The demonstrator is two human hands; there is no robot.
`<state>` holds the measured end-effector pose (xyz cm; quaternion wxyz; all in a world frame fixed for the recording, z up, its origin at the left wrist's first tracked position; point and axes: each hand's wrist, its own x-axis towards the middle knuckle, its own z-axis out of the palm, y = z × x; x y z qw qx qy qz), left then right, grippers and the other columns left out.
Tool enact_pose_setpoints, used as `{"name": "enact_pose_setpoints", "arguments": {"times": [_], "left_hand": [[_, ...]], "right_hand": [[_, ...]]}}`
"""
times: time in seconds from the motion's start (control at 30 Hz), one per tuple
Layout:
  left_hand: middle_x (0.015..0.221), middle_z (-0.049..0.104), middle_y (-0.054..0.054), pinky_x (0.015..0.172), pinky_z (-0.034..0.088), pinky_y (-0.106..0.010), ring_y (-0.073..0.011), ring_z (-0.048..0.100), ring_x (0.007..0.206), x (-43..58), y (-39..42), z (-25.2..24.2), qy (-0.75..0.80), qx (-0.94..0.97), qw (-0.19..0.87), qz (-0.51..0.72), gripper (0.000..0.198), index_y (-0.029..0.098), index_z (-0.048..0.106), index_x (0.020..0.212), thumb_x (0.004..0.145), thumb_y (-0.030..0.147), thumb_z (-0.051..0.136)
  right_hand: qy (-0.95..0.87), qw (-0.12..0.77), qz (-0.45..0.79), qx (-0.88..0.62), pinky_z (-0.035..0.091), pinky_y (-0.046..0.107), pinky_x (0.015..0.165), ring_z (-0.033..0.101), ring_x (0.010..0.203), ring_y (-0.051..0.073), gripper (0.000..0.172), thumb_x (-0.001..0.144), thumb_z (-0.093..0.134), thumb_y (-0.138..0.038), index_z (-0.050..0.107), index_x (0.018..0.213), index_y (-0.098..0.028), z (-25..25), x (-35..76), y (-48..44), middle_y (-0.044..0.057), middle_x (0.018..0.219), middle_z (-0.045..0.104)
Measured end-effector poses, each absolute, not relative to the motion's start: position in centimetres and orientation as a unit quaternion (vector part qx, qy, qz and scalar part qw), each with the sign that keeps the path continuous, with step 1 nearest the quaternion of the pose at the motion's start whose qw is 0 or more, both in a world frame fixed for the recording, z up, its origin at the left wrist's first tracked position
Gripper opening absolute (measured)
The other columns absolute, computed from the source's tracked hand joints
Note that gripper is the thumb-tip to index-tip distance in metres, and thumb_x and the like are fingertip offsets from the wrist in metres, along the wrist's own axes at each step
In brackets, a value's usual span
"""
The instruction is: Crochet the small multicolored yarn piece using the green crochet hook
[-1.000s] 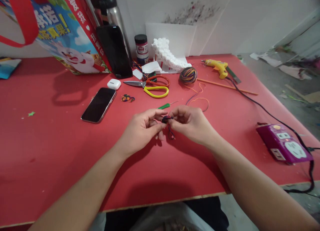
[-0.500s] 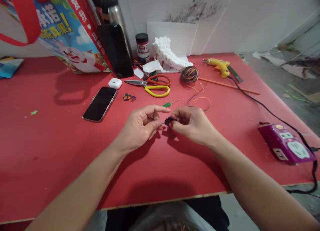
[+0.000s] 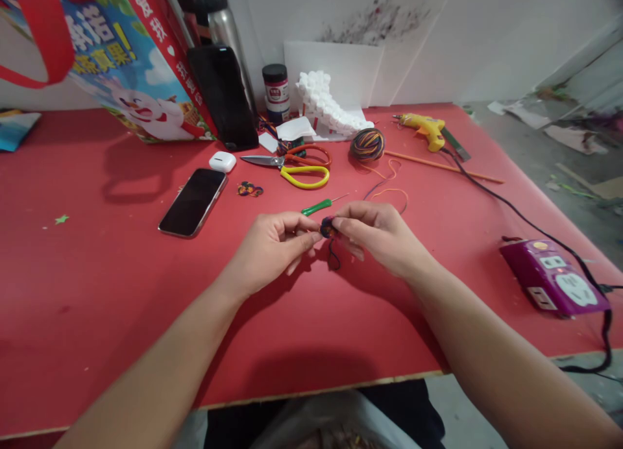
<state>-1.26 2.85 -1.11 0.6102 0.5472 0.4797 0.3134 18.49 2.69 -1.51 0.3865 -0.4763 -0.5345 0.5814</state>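
Between my two hands is a small dark multicoloured crocheted piece (image 3: 328, 227), with a loop of dark yarn hanging below it. My left hand (image 3: 280, 244) pinches its left edge between thumb and fingertips. My right hand (image 3: 377, 231) grips its right side with thumb and forefinger. Just beyond the fingers lies a green-handled crochet hook (image 3: 317, 207) on the table. Farther back sits a multicoloured yarn ball (image 3: 367, 145), its loose strand trailing toward my right hand. Another small multicoloured crocheted piece (image 3: 250, 189) rests to the left.
Scissors (image 3: 306, 167), a phone (image 3: 193, 202) and a white earphone case (image 3: 222, 161) lie beyond my left hand. A yellow glue gun (image 3: 422, 130) and an orange stick (image 3: 445, 167) are at the back right. A purple power strip (image 3: 555, 277) with a black cable stands at right.
The crocheted piece has been turned and now sits flatter, slightly higher between my fingers. My left fingers have closed onto its edge, and more of the green hook handle shows.
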Motion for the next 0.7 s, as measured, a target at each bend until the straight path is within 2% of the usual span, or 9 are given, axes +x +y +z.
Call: {"name": "enact_pose_setpoints", "arguments": {"times": [0.1, 0.33, 0.57, 0.63, 0.7], "left_hand": [[0.06, 0.068, 0.001, 0.038, 0.034, -0.02, -0.0053, 0.043, 0.037, -1.29, 2.83, -1.21, 0.474, 0.536, 0.622, 0.317, 0.018, 0.018, 0.075, 0.082, 0.084, 0.034, 0.082], [0.054, 0.063, 0.003, 0.036, 0.028, -0.02, -0.0052, 0.039, 0.034, -1.23, 2.97, -1.19, 0.481, 0.521, 0.632, 0.312, 0.023, 0.018, 0.067, 0.081, 0.087, 0.036, 0.08], [0.056, 0.06, 0.003, 0.049, 0.043, -0.023, -0.0111, 0.053, 0.046, -1.14, 2.74, -1.32, 0.468, 0.587, 0.57, 0.333, 0.025, 0.021, 0.062, 0.08, 0.093, 0.038, 0.074], [0.058, 0.058, 0.003, 0.052, 0.044, -0.024, -0.012, 0.054, 0.05, -1.1, 2.65, -1.32, 0.476, 0.619, 0.521, 0.345, 0.022, 0.021, 0.062, 0.08, 0.094, 0.035, 0.072], [0.069, 0.062, 0.001, 0.057, 0.046, -0.025, -0.0128, 0.057, 0.059, -1.05, 2.59, -1.38, 0.476, 0.662, 0.444, 0.372, 0.019, 0.021, 0.063, 0.079, 0.095, 0.031, 0.07]], "right_hand": [[-0.527, 0.398, 0.586, -0.47, 0.032, 0.025, 0.046, 0.042, 0.04, 0.008, 0.019, 0.083, 0.067, -0.033, 0.063, 0.07, -0.02, -1.77, 18.56, 2.66, -0.006, 0.046, 0.051], [-0.516, 0.402, 0.591, -0.472, 0.033, 0.025, 0.044, 0.042, 0.04, 0.008, 0.025, 0.085, 0.068, -0.035, 0.061, 0.066, -0.02, -2.15, 18.46, 2.77, -0.004, 0.051, 0.055], [-0.54, 0.394, 0.564, -0.484, 0.031, 0.024, 0.045, 0.041, 0.042, 0.008, 0.026, 0.084, 0.069, -0.035, 0.06, 0.065, -0.02, -1.7, 18.55, 2.71, -0.005, 0.047, 0.051], [-0.55, 0.399, 0.546, -0.49, 0.029, 0.025, 0.045, 0.04, 0.043, 0.008, 0.022, 0.083, 0.068, -0.033, 0.062, 0.066, -0.02, -1.6, 18.59, 2.67, -0.005, 0.048, 0.05], [-0.561, 0.402, 0.532, -0.491, 0.026, 0.025, 0.045, 0.039, 0.044, 0.008, 0.021, 0.082, 0.067, -0.031, 0.061, 0.066, -0.02, -1.6, 18.61, 2.62, -0.006, 0.049, 0.049]]}}
